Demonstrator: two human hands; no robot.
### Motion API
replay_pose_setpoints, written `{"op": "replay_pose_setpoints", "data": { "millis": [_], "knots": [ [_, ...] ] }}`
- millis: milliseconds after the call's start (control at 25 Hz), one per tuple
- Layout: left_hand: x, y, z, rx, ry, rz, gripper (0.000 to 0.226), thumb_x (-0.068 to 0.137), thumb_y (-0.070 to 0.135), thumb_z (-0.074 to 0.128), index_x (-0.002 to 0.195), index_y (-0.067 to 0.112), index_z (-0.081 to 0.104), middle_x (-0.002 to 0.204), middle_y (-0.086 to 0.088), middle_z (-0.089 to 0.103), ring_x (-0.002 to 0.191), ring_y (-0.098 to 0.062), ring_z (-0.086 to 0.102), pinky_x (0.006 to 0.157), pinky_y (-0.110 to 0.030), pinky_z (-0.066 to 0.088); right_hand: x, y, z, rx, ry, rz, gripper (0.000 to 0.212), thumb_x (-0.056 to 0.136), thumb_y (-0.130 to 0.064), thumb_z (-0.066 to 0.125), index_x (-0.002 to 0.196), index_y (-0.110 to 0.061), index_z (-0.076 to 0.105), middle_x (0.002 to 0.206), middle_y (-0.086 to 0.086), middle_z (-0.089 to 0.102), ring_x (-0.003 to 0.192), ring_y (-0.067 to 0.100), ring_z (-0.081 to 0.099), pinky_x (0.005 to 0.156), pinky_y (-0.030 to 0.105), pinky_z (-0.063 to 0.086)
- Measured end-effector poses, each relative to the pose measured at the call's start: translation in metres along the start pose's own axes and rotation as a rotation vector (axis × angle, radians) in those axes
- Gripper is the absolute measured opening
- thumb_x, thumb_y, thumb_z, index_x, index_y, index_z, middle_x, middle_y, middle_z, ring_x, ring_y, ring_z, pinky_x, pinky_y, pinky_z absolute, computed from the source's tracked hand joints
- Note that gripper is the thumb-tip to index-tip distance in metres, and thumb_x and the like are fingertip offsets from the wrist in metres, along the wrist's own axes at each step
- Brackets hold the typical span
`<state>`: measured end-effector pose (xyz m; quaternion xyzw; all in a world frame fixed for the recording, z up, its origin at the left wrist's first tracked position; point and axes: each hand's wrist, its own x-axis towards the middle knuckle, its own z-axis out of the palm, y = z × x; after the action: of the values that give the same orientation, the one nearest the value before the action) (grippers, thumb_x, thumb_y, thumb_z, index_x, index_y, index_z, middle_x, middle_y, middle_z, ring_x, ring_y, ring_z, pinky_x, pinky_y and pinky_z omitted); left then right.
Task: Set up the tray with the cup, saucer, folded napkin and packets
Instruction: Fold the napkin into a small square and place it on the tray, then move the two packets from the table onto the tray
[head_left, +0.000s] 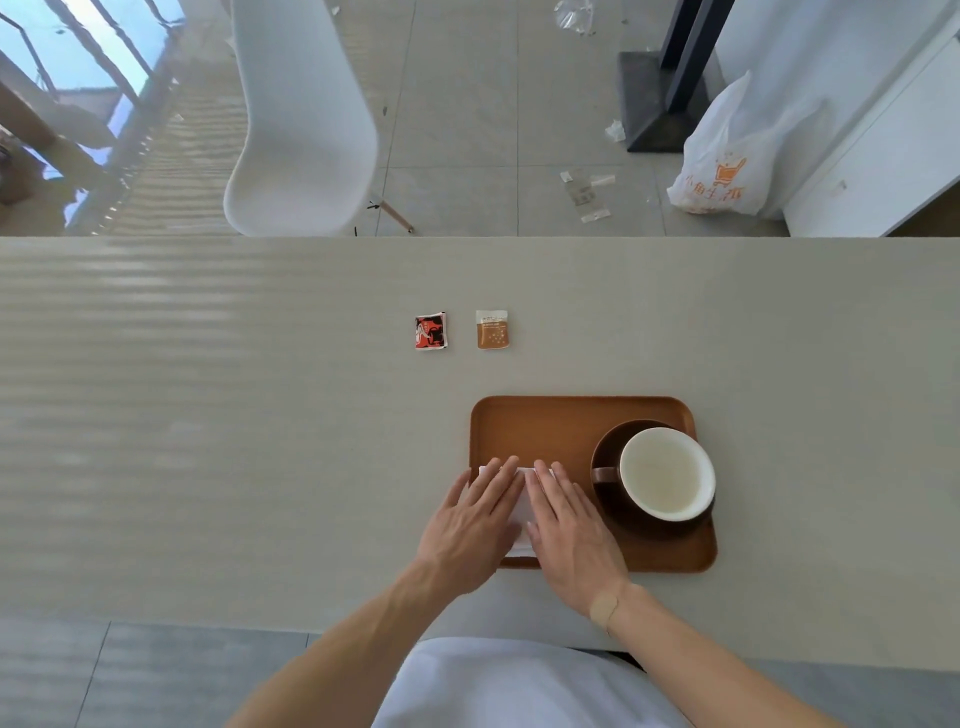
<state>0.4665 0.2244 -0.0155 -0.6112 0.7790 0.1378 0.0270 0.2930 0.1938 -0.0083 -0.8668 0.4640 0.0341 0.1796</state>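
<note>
Two flat hands (519, 525) pressing napkin (521, 512) on tray (535, 423), beige table (208, 415), tiled floor (457, 104)

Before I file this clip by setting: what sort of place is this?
Probably a café or canteen-style room, though it could be a home or office corner. A long pale table faces a white moulded chair on a tiled floor, with a shopping bag and scattered wrappers.

A pale beige worktop (208, 415) ran across the view. A brown tray (535, 426) lay directly on it, near its front edge and right of centre. Farther back, well apart from the tray, two small packets lay flat side by side: a red-and-black packet (430, 331) and, just to its right, a tan packet (492, 329).
</note>
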Motion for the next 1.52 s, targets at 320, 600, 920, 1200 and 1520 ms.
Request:
{"op": "replay_pose_setpoints", "data": {
  "millis": [320, 600, 920, 1200, 1520],
  "knots": [
    [-0.014, 0.0, 0.024, 0.01, -0.087, -0.056, 0.062, 0.104, 0.044, 0.022, 0.156, 0.011, 0.013, 0.165, -0.006, 0.005, 0.151, -0.024, 0.004, 0.116, -0.049, 0.006, -0.004, 0.012, 0.023, -0.097, -0.226, 0.013, 0.07, 0.096, -0.055, 0.002, 0.151, -0.016, -0.016, 0.158, 0.001, -0.028, 0.145, 0.023, -0.026, 0.117, 0.045, -0.01],
    [-0.012, -0.002, 0.023, 0.009, -0.119, -0.043, 0.063, 0.104, 0.048, 0.017, 0.155, 0.017, -0.003, 0.163, -0.002, -0.013, 0.15, -0.024, -0.011, 0.117, -0.053, -0.002, -0.004, 0.011, 0.021, -0.082, -0.262, 0.016, 0.069, 0.097, -0.055, 0.003, 0.146, -0.019, -0.028, 0.153, -0.001, -0.04, 0.14, 0.018, -0.037, 0.117, 0.043, -0.015],
    [-0.039, -0.015, 0.026, -0.055, 0.14, 0.14, 0.027, 0.091, 0.032, 0.062, 0.117, 0.025, 0.058, 0.128, -0.004, 0.058, 0.128, -0.025, 0.049, 0.105, -0.052, 0.043, -0.037, 0.021, 0.018, -0.008, 0.002, -0.097, 0.049, 0.098, -0.036, 0.04, 0.145, -0.024, 0.043, 0.156, 0.006, 0.033, 0.145, 0.024, 0.028, 0.116, 0.04, 0.032],
    [-0.036, -0.024, 0.019, -0.126, 0.218, 0.223, 0.022, 0.082, 0.037, 0.07, 0.1, 0.026, 0.063, 0.113, 0.001, 0.062, 0.11, -0.018, 0.058, 0.101, -0.043, 0.044, -0.052, 0.041, 0.027, -0.02, 0.162, -0.243, 0.051, 0.077, -0.006, 0.076, 0.125, -0.021, 0.065, 0.133, 0.001, 0.063, 0.126, 0.022, 0.056, 0.098, 0.038, 0.052],
    [-0.034, -0.023, 0.02, -0.197, 0.221, 0.181, 0.018, 0.084, 0.039, 0.068, 0.096, 0.026, 0.066, 0.106, 0.004, 0.064, 0.093, -0.016, 0.059, 0.094, -0.037, 0.047, -0.037, 0.028, 0.008, 0.026, 0.176, -0.214, 0.021, 0.084, -0.024, 0.064, 0.104, -0.023, 0.07, 0.11, -0.005, 0.07, 0.108, 0.02, 0.063, 0.084, 0.033, 0.056]
  ]
}}
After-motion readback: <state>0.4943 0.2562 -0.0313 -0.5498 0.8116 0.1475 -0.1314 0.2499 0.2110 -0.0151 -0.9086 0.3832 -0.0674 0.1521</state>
